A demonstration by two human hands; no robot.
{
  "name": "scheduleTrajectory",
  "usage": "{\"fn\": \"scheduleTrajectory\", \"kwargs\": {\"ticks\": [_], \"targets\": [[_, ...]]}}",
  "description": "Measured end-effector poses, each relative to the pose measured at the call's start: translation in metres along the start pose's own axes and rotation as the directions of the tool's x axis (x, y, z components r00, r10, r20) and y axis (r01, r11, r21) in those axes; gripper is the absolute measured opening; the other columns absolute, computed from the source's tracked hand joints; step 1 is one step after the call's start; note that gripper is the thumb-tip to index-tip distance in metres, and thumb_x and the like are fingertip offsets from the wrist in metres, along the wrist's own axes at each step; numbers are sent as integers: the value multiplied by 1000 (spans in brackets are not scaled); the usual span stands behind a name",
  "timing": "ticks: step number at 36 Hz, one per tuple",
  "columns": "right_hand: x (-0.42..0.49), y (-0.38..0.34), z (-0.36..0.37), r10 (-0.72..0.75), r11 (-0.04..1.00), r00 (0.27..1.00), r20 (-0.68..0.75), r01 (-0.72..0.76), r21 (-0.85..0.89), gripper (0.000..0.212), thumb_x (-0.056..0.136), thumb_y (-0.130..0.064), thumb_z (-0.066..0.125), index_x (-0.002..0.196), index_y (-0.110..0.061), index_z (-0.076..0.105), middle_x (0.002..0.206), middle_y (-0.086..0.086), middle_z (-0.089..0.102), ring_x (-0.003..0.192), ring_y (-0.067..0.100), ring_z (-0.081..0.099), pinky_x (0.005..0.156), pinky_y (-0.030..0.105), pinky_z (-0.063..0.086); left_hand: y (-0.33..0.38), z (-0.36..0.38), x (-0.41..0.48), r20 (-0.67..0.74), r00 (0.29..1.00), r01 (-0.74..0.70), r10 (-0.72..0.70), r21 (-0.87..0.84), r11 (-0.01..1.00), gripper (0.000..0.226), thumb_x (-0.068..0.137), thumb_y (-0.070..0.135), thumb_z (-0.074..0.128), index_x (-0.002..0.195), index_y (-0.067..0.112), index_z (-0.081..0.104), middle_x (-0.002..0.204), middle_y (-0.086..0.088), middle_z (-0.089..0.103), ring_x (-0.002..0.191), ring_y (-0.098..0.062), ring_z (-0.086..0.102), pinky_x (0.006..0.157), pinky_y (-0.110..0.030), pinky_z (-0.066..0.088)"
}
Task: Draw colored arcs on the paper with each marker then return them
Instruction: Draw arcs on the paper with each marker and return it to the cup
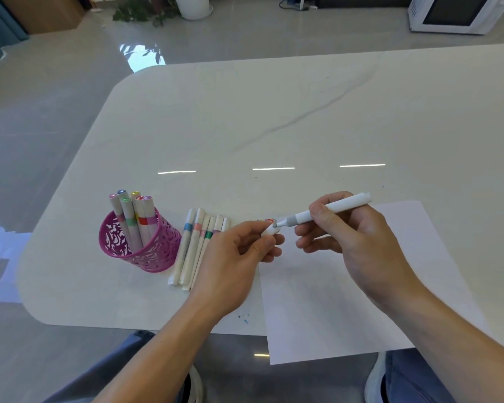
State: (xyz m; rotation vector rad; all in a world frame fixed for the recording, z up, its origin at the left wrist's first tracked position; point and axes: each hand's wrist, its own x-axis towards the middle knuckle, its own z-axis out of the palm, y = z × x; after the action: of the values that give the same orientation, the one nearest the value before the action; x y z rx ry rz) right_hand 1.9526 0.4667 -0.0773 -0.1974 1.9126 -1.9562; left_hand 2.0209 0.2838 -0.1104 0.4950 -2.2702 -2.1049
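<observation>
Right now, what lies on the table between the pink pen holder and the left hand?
A row of loose markers, lying side by side on the table; the left hand covers its right edge. The head view shows this.

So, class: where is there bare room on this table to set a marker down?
Bare: the far half of the table, beyond the pink holder and the paper; also the near-left corner in front of the holder. Crowded: between holder and paper, where loose markers lie beside the left hand.
</observation>
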Motion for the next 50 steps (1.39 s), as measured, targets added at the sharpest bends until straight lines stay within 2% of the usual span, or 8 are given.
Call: {"fn": "scheduleTrajectory", "kwargs": {"ticks": [12, 17, 22, 24, 30, 38, 45, 50], "targets": [[2, 3, -2, -11, 998, 1000, -2, 11, -55, 16, 106, -20, 59, 99, -8, 66, 85, 10, 79, 74, 24, 77, 71, 33, 64, -4, 2, 0, 21, 1000, -14, 13, 40, 999, 18, 101, 15, 56, 114, 19, 69, 96, 3, 77, 87, -17, 74, 79, -32, 60], [4, 4, -3, 19, 992, 999, 29, -15, -127, 13, 104, -20, 62, 101, -8, 66, 87, 7, 79, 77, 24, 77, 74, 37, 65, -3, 1, 1, 20, 1000, -15, 13, 104, 994, 19, 101, 13, 56, 113, 22, 68, 95, 7, 76, 87, -12, 73, 80, -27, 59], [5, 6, -4, 25, 984, 998, 51, -16, -178, 8, 102, -16, 65, 99, -9, 68, 85, 7, 79, 76, 23, 77, 74, 38, 66, 0, 3, 0, 12, 999, -45, 43, 171, 984, 22, 97, 16, 63, 106, 36, 67, 90, 15, 76, 84, -5, 73, 77, -15, 54], [4, 8, -2, 17, 983, 998, 54, -7, -182, 7, 101, -16, 66, 99, -10, 68, 84, 7, 79, 76, 23, 78, 73, 37, 65, 0, 3, -1, 13, 999, -48, 47, 194, 980, 21, 97, 18, 63, 111, 33, 68, 88, 16, 75, 82, -4, 72, 75, -14, 54], [4, 7, -3, 1, 993, 999, 44, 4, -119, 10, 102, -15, 67, 93, -12, 71, 82, 9, 79, 73, 26, 78, 71, 36, 65, 3, 4, -4, -18, 998, -52, 56, 174, 983, 21, 97, 16, 62, 112, 29, 70, 83, 11, 75, 74, -7, 72, 73, -16, 54], [2, 9, -1, 17, 999, 999, 37, -16, -34, 11, 101, -14, 67, 95, -5, 70, 82, 12, 79, 75, 29, 78, 71, 35, 65, 5, 9, -9, -82, 991, -83, 101, 196, 977, 23, 97, 12, 62, 117, 19, 72, 78, 7, 73, 66, -8, 69, 66, -15, 53], [1, 11, 1, 29, 999, 998, 48, -28, -17, 11, 101, -13, 68, 94, -5, 71, 82, 12, 79, 75, 29, 79, 72, 34, 65, 4, 10, -11, -99, 990, -81, 102, 193, 978, 24, 96, 12, 63, 113, 27, 71, 77, 7, 73, 66, -11, 69, 68, -26, 59], [1, 15, 2, 45, 999, 998, 54, -46, 17, 12, 101, -14, 67, 97, -4, 71, 83, 13, 79, 77, 30, 79, 73, 34, 65, 3, 8, -12, -102, 988, -91, 113, 199, 976, 27, 96, 10, 63, 110, 32, 69, 76, 7, 73, 64, -11, 69, 67, -25, 59]]}}
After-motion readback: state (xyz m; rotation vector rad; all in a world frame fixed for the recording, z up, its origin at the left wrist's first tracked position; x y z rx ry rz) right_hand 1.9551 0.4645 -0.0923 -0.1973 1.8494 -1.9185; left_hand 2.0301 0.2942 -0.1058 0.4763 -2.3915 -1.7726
